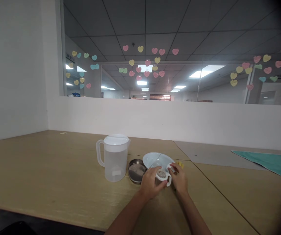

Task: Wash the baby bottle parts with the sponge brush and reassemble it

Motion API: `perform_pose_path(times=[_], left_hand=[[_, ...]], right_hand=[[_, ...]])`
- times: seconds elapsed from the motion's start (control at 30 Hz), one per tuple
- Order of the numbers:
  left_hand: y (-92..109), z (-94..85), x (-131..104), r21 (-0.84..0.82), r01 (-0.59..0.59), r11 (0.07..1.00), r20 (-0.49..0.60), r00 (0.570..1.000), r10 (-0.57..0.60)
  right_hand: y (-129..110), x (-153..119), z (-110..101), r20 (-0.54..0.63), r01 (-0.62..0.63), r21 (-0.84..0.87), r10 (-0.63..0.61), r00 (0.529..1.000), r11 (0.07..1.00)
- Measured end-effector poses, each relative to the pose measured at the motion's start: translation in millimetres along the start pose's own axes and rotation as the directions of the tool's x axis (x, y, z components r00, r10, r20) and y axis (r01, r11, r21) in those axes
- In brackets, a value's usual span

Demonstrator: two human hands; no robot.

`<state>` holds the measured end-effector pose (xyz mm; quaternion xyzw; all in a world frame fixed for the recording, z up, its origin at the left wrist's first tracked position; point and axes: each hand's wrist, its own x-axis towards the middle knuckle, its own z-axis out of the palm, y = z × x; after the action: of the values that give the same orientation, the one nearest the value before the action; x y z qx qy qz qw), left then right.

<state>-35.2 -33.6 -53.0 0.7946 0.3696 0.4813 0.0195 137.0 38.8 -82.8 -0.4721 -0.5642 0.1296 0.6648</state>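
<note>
My left hand (151,182) is wrapped round a small white bottle (162,175) with a loop handle on its right side. Its round mouth shows without a lid and faces up toward me. Just to the right, my right hand (179,179) pinches a small white cap (171,167), held apart from the bottle's mouth. Behind both hands sits a pale blue bowl (152,158), its near side partly covered by them. A shallow metal tin (137,173) lies left of my left hand. The lower part of the bottle is hidden by my fingers.
A translucent pitcher (115,164) with a white lid stands left of the tin, handle to the left. Something yellow (180,164) peeks out behind my right hand. A teal cloth (270,161) lies at the right. A white wall (130,114) with a window bounds the table's back.
</note>
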Motion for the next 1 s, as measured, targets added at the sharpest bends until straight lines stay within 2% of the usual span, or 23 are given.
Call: perform_pose_path(times=[0.1,0.27,0.37,0.47,0.57,0.63,0.67,0.7,0.77,0.83,0.93,1.0], left_hand=[[0.6,0.3,-0.2,0.001,0.01,1.0,0.001,1.0,-0.01],[-0.1,-0.4,-0.6,0.009,0.042,0.999,0.015,0.999,-0.042],[-1.7,-3.6,-0.9,0.049,0.1,0.994,0.053,0.993,-0.103],[-4.5,-11.3,-3.5,0.142,0.038,0.989,0.064,0.997,-0.047],[-11.6,-30.9,-10.3,0.271,-0.062,0.961,-0.014,0.998,0.068],[-19.6,-55.8,-14.9,0.35,-0.04,0.936,-0.17,0.98,0.106],[-24.2,-72.5,-16.1,0.386,-0.022,0.922,-0.264,0.955,0.133],[-28.7,-91.6,-15.8,0.427,-0.002,0.904,-0.37,0.912,0.176],[-37.4,-134.2,-10.1,0.464,0.077,0.882,-0.563,0.794,0.227],[-46.3,-176.0,1.9,0.418,0.214,0.883,-0.727,0.662,0.184],[-66.2,-221.5,23.1,0.259,0.386,0.885,-0.879,0.475,0.05],[-85.5,-236.6,34.3,0.062,0.498,0.865,-0.921,0.363,-0.143]], right_hand=[[-0.6,-1.4,-2.8,0.009,0.03,-0.162,-0.028,1.0,0.986],[-2.8,-4.7,-5.5,0.032,0.087,-0.258,-0.082,0.996,0.962],[-7.9,-7.3,-6.4,-0.03,0.105,-0.293,-0.119,0.992,0.95],[-15.1,-10.9,-8.3,-0.121,0.093,-0.275,-0.13,0.984,0.957],[-22.0,-15.6,-9.7,-0.189,0.156,-0.226,-0.2,0.961,0.962],[-26.2,-18.8,-9.0,-0.207,0.254,-0.221,-0.3,0.931,0.942],[-28.3,-20.3,-8.0,-0.203,0.306,-0.227,-0.352,0.914,0.925],[-30.5,-21.7,-6.7,-0.19,0.355,-0.233,-0.4,0.897,0.905],[-35.1,-23.9,-3.3,-0.143,0.429,-0.247,-0.47,0.871,0.869],[-39.5,-25.4,0.1,-0.086,0.475,-0.266,-0.511,0.855,0.839],[-43.9,-26.3,4.3,-0.047,0.504,-0.299,-0.54,0.84,0.81],[-44.7,-26.5,6.4,-0.069,0.501,-0.313,-0.545,0.835,0.807]])
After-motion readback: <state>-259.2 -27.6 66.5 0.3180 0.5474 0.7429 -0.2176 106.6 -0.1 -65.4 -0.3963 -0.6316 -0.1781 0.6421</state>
